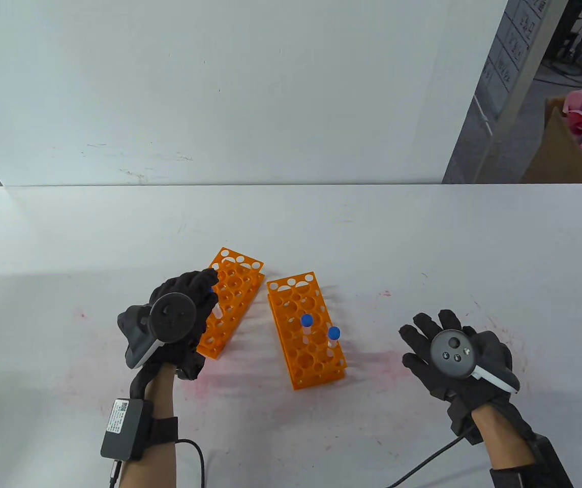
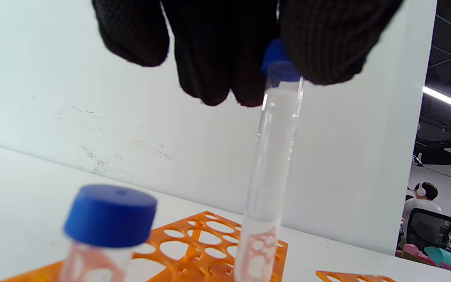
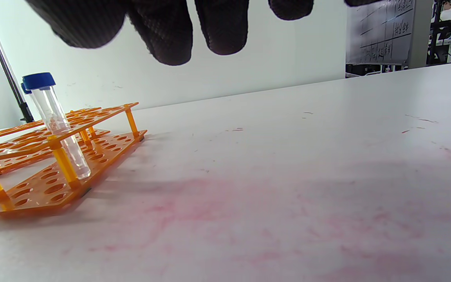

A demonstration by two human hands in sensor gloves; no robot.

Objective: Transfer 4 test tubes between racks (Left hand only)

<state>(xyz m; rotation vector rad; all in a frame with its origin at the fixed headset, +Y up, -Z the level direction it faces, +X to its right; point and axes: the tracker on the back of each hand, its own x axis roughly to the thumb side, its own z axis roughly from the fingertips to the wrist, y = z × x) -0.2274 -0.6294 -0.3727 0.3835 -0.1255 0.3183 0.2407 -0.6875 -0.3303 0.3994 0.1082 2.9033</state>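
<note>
Two orange racks stand mid-table: the left rack and the right rack. My left hand is over the left rack and pinches the blue cap of a clear test tube, held upright. Its lower end dips out of view by the rack's top plate. A second blue-capped tube stands close in front of it. The right rack holds two blue-capped tubes; one also shows in the right wrist view. My right hand lies spread and empty right of the racks.
A white wall panel stands along the table's far edge. Pink stains mark the tabletop around the racks. A cardboard box of coloured paper sits beyond the table at the far right.
</note>
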